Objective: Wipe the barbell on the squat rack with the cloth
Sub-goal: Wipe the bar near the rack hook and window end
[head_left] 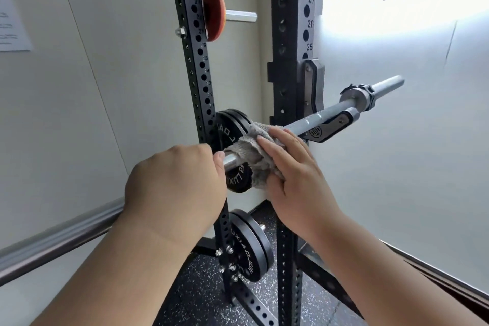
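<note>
Black perforated steel squat rack [288, 34], uprights numbered 25 and 27, cradled the long silver steel barbell [328, 111]. Black round weight plate [235, 180] read "LUXI". Left hand [174, 188] curled round bare shaft; right hand [296, 180] clasped the crumpled grey cloth [251, 148] around it.

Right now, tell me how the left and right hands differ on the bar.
The left hand grips the bare bar in a fist; the right hand holds the cloth on it, fingers nearly straight. The left hand sits nearer the camera; the right hand sits nearer the rack hook. Both are on the same bar.
</note>
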The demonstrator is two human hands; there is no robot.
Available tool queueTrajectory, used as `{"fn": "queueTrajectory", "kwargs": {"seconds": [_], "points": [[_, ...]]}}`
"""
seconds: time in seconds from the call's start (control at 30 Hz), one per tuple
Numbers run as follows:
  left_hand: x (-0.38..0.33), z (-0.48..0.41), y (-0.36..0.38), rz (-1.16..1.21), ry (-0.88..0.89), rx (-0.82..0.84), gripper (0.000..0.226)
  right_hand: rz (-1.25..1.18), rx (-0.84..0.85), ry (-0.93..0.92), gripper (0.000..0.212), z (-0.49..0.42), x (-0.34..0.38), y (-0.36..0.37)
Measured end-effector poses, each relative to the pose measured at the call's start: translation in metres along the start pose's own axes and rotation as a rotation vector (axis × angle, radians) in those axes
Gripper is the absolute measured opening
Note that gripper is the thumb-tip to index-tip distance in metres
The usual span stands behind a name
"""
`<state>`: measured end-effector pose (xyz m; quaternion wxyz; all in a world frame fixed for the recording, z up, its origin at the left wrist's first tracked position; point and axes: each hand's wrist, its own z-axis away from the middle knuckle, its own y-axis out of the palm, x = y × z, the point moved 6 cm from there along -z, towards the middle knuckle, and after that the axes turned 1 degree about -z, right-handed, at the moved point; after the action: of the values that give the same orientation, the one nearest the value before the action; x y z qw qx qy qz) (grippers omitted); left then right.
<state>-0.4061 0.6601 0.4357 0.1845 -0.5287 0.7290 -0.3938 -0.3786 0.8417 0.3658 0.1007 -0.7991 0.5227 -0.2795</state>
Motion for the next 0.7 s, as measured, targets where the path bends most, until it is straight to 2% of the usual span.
{"fn": "queueTrajectory", "kwargs": {"seconds": [0.37,0.47,0.57,0.7], "points": [[-0.067,-0.043,0.027,0.013,0.033,-0.001,0.041,0.031,0.014,-0.007,0.060,-0.011,-0.073,-0.022],[-0.095,-0.060,0.035,0.018,0.048,-0.021,0.041,0.045,-0.031,-0.071,0.043,-0.017,-0.092,-0.032],[-0.122,-0.076,0.042,0.037,0.052,-0.040,0.040,0.044,-0.061,-0.123,0.040,-0.030,-0.113,-0.042],[-0.154,-0.095,0.049,0.121,0.073,-0.045,0.042,0.056,-0.168,-0.216,0.023,-0.048,-0.134,-0.068]]}}
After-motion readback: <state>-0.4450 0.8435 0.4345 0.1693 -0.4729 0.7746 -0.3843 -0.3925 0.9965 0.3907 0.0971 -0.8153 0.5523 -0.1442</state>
